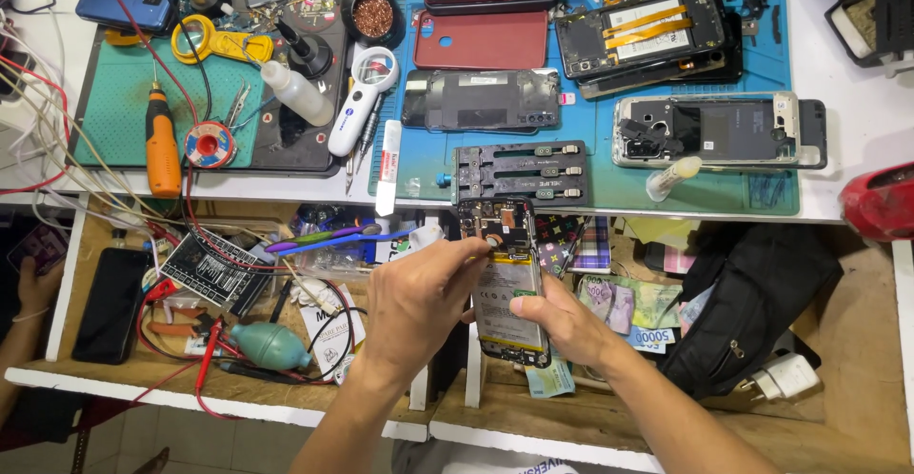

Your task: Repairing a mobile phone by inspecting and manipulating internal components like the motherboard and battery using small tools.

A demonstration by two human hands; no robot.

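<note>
Because the opened phone (511, 288) is held unsupported above the drawer by the right hand (562, 326) while a thin tool (484, 250), pinched in left-hand fingers (447, 269), bears on its board, slippage and component damage are judged possible.

The open phone (509, 284) sits over the drawer, between the two hands. The left hand (419, 307) is on its left side and the right hand (562, 326) is on its right. Just behind the phone, the clamp (519, 171) lies on the mat (600, 184) at the table edge. More phones (719, 131) lie behind and to the right. The glue tube (388, 179) is left of the clamp. The screwdriver (162, 146) lies far left. The bag (752, 303) is right of the hands, in the drawer.
</note>
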